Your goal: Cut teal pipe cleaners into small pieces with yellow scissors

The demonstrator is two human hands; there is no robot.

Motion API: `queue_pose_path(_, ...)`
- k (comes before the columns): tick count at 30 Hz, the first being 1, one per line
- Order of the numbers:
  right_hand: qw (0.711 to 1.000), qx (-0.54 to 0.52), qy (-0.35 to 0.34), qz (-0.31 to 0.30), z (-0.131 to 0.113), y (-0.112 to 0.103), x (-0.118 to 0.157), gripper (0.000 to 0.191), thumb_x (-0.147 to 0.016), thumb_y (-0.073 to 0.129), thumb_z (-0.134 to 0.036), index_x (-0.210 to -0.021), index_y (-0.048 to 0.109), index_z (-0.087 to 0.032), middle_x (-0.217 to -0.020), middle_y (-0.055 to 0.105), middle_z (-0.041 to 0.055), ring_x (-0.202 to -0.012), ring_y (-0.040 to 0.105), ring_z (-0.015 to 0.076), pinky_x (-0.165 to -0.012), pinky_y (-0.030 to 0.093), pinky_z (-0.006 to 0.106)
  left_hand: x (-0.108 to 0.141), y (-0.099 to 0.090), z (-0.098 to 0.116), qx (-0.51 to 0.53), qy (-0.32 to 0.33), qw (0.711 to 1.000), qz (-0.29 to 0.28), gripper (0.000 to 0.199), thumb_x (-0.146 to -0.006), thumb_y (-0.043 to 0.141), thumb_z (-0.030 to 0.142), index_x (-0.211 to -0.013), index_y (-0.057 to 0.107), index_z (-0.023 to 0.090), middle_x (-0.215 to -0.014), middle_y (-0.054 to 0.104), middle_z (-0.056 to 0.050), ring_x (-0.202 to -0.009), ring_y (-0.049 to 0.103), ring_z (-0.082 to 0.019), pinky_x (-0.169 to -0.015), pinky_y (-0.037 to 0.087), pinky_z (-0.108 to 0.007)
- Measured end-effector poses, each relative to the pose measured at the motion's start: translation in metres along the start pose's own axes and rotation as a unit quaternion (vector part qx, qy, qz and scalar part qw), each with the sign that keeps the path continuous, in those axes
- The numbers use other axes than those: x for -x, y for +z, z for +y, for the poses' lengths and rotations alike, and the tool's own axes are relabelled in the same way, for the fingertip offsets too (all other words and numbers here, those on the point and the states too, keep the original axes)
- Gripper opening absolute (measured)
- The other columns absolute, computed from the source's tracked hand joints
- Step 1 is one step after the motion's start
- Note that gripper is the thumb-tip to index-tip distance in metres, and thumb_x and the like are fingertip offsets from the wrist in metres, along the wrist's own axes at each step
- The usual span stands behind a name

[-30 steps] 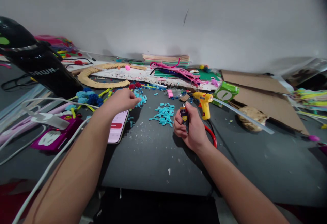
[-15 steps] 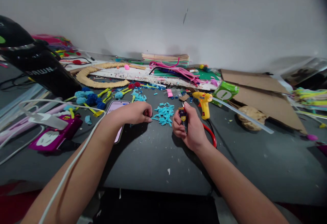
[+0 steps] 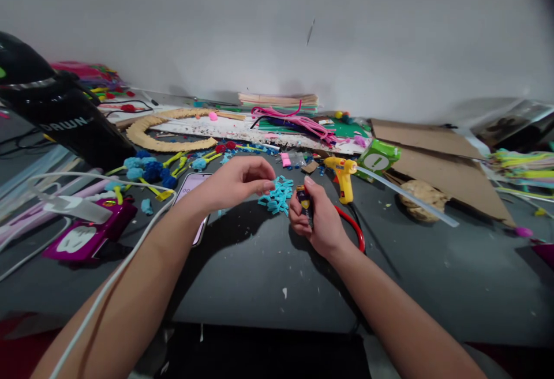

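Observation:
Just above the left side of a pile of small light-blue cut pieces [image 3: 279,195] hovers my left hand [image 3: 242,180]. Its fingers are bent, with a gap between thumb and forefinger, and no piece shows in it. My right hand [image 3: 318,217] is closed around a small black-and-gold object [image 3: 304,201], upright in the fist at the right of the pile. The thumb rests near its top; the lower part is hidden by the fingers. Under my left wrist lies a phone [image 3: 190,184], partly covered.
A yellow glue gun [image 3: 341,176] with a long clear stick stands behind my right hand, near a green packet [image 3: 378,158] and cardboard [image 3: 445,180]. At the left are a black bottle [image 3: 64,113], a purple device [image 3: 90,232] and a white cable [image 3: 142,240] across my forearm.
My left hand has risen from the left edge of the blue pile and moved right, over it, its fingers loosening. My right hand keeps its hold with a slight turn.

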State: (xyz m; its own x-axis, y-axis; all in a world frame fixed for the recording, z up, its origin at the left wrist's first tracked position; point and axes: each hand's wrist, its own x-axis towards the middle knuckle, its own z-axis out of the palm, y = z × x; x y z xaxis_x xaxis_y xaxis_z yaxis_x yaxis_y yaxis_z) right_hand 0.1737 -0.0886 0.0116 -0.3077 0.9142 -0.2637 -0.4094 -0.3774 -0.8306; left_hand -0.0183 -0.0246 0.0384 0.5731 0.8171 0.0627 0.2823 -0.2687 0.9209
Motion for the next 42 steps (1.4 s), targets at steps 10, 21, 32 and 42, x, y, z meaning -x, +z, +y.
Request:
queue_pose_path(10,0.993,0.078,-0.083,0.044,0.001,0.003,0.004,0.043,-0.083,0.065,-0.051,-0.063,0.044,-0.019,-0.051,0.028,-0.0087,-0.044,0.021,0.0052,-0.040,0.015,0.019,0.004,0.008,0.007,0.095,-0.006,0.995,-0.026,0.028,-0.079,0.072,0.040,-0.090,0.071,0.014,-0.074,0.073,-0.005,-0.067,0.068,-0.015,-0.065,0.057,-0.025)
queue_pose_path(21,0.993,0.042,-0.103,0.031,0.003,0.004,0.005,0.027,-0.081,0.072,-0.040,-0.077,0.058,-0.018,-0.052,0.030,-0.0096,-0.046,0.022,0.0051,-0.042,0.017,0.019,0.002,0.012,0.011,0.028,-0.026,0.998,-0.046,0.030,-0.087,0.062,0.043,-0.082,0.065,0.014,-0.069,0.067,-0.002,-0.061,0.061,-0.011,-0.060,0.050,-0.021)
queue_pose_path(32,0.978,0.142,-0.142,0.059,0.002,0.003,0.006,0.036,-0.080,0.072,-0.046,-0.068,0.052,-0.018,-0.054,0.036,-0.0073,-0.047,0.028,0.0058,-0.043,0.020,0.020,-0.002,0.014,0.011,-0.032,0.079,0.989,0.121,0.036,-0.091,0.053,0.046,-0.074,0.059,0.015,-0.085,0.063,-0.005,-0.080,0.057,-0.014,-0.070,0.045,-0.025)
queue_pose_path(42,0.997,0.045,-0.065,-0.027,0.005,-0.003,0.005,0.052,-0.089,0.041,-0.059,-0.058,0.047,-0.019,-0.044,0.029,-0.0064,-0.040,0.021,0.0070,-0.040,0.015,0.021,0.006,0.041,0.020,0.056,0.065,0.993,0.077,0.039,-0.095,0.047,0.049,-0.071,0.050,0.018,-0.062,0.049,0.002,-0.055,0.044,-0.009,-0.053,0.037,-0.022)
